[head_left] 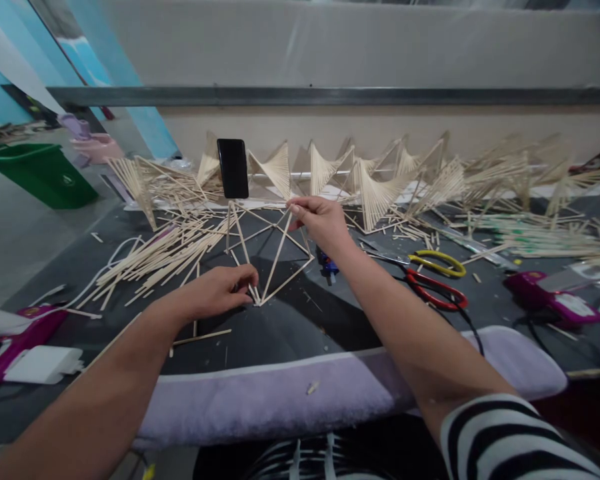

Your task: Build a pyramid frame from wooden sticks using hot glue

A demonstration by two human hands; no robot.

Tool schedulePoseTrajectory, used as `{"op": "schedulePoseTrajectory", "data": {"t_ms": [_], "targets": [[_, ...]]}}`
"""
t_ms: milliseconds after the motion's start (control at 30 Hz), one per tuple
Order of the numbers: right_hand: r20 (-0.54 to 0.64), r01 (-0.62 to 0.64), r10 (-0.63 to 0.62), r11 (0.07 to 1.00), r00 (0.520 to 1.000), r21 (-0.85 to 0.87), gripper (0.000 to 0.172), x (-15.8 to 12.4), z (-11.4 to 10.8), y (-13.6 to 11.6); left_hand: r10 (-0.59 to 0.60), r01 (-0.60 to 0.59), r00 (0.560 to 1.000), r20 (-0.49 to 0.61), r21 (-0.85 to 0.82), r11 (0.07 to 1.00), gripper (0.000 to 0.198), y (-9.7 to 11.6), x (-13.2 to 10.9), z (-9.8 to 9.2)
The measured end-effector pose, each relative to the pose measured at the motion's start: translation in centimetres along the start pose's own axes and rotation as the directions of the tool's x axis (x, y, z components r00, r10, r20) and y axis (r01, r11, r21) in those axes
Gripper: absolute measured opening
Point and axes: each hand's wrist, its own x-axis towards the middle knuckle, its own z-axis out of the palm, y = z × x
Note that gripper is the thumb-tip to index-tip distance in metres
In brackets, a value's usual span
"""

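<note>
Stick frame [276,259] on a dark counter [290,337], between the person's hands. The right hand [316,219] is closed in a pinch, thumb against forefinger, at the frame's raised upper corner. The left hand [230,288] lies low, its fingers loosely curled beside the near bottom corner, where slender sticks meet; whether it grips one of them cannot be told. A black phone [233,169] stands upright behind the frame. Loose sticks [165,257] fan out to the left; a row of twisted stick panels [277,168] lines the rear. To the right lie yellow-handled scissors [414,258] and a red-handled tool [414,280]. A lavender pad [275,400] runs along the near edge.
</note>
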Motion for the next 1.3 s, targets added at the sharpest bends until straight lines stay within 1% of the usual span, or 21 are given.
{"op": "schedulePoseTrajectory", "data": {"t_ms": [67, 133, 300, 433, 633, 800, 1000, 1200, 1300], "targets": [[0.005, -0.009, 0.009, 1.0, 1.0, -0.022, 0.025, 0.0, 0.0, 0.0, -0.023, 0.023, 1.0, 0.016, 0.018, 1.0, 0.019, 0.0, -0.2, -0.4], [0.009, -0.005, 0.006, 1.0, 1.0, -0.026, 0.024, 0.0, 0.0, 0.0, -0.052, 0.051, 0.998, 0.032, 0.042, 0.998, 0.02, -0.1, -0.2, -0.5], [0.012, 0.024, -0.024, 1.0, 1.0, 0.019, 0.024, 0.1, 0.0, 0.3, -0.095, 0.098, 0.995, -0.031, 0.098, 0.99, 0.03, -0.4, 0.7, 0.9], [0.016, 0.037, -0.037, 0.999, 0.999, 0.038, 0.025, 0.1, 0.0, 0.4, -0.105, 0.109, 0.992, -0.064, 0.054, 0.993, 0.033, -0.8, 1.2, 1.8], [0.012, 0.003, -0.004, 1.0, 1.0, 0.017, 0.028, 0.0, 0.0, 0.0, -0.073, 0.07, 0.994, -0.082, -0.033, 0.997, 0.031, -1.4, 1.4, 2.1], [0.021, 0.023, -0.023, 0.999, 1.0, 0.028, 0.032, 0.3, -0.1, 0.5, -0.079, 0.073, 0.993, -0.085, -0.068, 0.995, 0.028, -1.3, 1.5, 2.4], [0.018, 0.041, -0.042, 0.998, 0.999, 0.05, 0.029, 0.4, -0.1, 0.9, -0.076, 0.065, 0.993, -0.092, -0.117, 0.991, 0.028, -1.7, 1.7, 2.7], [0.005, 0.001, -0.001, 0.999, 1.0, 0.041, 0.028, 0.1, -0.1, 0.3, -0.092, 0.077, 0.992, -0.084, -0.167, 0.983, 0.028, -2.0, 1.9, 3.0], [-0.004, 0.001, -0.001, 0.999, 1.0, 0.041, 0.027, -0.1, 0.0, 0.1, -0.093, 0.076, 0.992, -0.081, -0.187, 0.979, 0.028, -1.9, 1.9, 3.0]]}}
